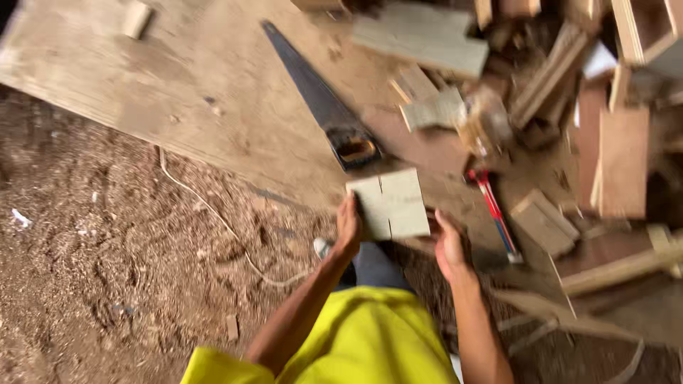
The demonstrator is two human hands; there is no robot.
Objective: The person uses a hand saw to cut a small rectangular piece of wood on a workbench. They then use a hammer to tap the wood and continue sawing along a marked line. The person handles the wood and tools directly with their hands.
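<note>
A small square wood panel, pale and marked with thin dark lines, is held up between a worker's two hands above the floor. The left hand grips its left edge with the thumb on the face; the right hand sits at the lower right corner, fingers loosely curled, and whether it truly grips or only steadies the piece is hard to tell. Just beyond the panel, a handsaw lies on a large plywood sheet, its dark handle near the panel's top edge. To the right, a red-handled tool rests among a heap of wood offcuts, blocks and boards piled loosely; motion blur softens most of that heap, and its pieces run out of view at the top and right. A small wood block sits on the far end of the sheet. A thin pale cord trails across the sawdust-covered floor. The worker's yellow shirt fills the lower edge.
</note>
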